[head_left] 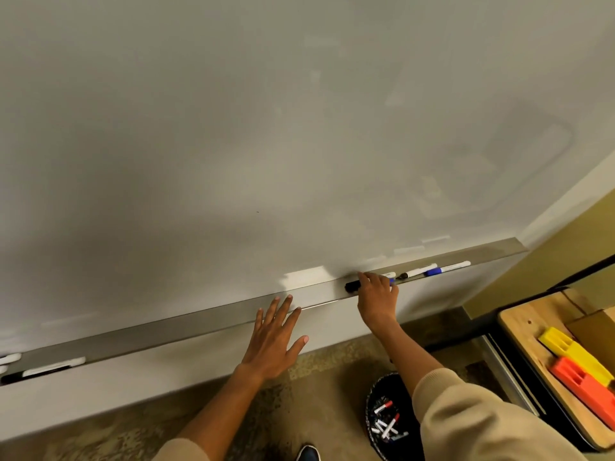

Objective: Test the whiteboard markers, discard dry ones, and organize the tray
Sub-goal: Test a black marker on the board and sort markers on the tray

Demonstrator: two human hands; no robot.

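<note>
Grey metal tray (199, 322) runs under the whiteboard (233, 128). My left hand (274, 337) lies spread flat, fingers on the tray's front edge. My right hand (377, 296) curls round a black-capped marker (352, 286) in the tray. More markers (432, 270) lie to the right. Thrown-out markers sit in the bin (386, 424) on the floor.

no readable text, print on the markers (449, 268) too small and blurred

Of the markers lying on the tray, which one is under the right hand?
The black-capped marker, whose cap sticks out left of the right hand. The other markers lie apart from it, farther right or at the tray's far left end.
</note>
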